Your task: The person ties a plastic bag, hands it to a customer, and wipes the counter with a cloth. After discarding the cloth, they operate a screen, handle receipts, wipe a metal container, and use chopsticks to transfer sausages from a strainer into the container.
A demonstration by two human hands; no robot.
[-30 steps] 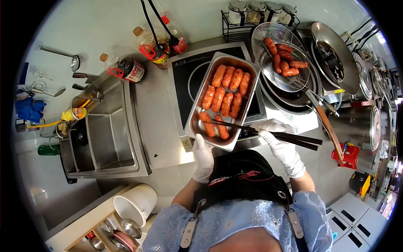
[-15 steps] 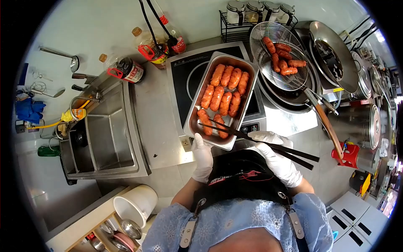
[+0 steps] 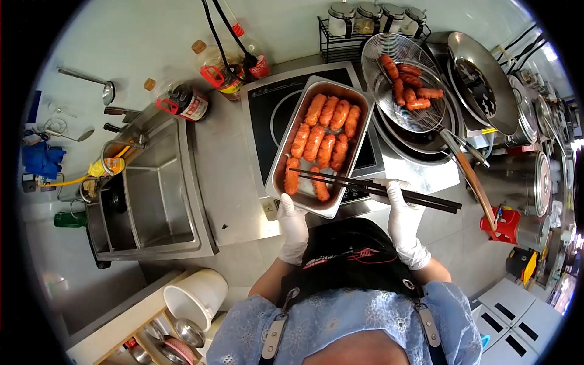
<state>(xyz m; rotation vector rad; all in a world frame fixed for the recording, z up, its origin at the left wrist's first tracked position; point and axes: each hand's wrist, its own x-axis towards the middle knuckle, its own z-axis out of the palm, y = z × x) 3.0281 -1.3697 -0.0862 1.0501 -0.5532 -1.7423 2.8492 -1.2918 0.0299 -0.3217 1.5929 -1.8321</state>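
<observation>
Leftmost, a metal sink (image 3: 159, 194) is set into the counter (image 3: 222, 164), and sauce bottles (image 3: 191, 104) stand behind it near the wall. Next comes the left hand (image 3: 293, 228), in a white glove, its thumb upright against the near-left corner of a metal tray (image 3: 328, 210); its other fingers are hidden, so how firmly it grasps the tray cannot be told. The tray lies just ahead of this hand and to its right, slanted across a black cooktop (image 3: 280, 115), its near end reaching the cooktop's front edge. Inside are ten browned sausages (image 3: 313, 143): two rows of four, then two in the nearest row, beyond the left hand's thumb and ahead and to the left of the right hand. Dark chopsticks (image 3: 389, 191) slant in over the tray's right rim, their tips above the nearest two sausages; contact is unclear. Further right, the right hand (image 3: 401, 219), also gloved, grips the chopsticks around their middle, thumb raised alongside, just off the tray's near-right corner. Beyond it, a wire strainer (image 3: 389, 55) holding more sausages rests over a pan (image 3: 426, 155), and at the far right a wok (image 3: 508, 91) contains dark liquid.
</observation>
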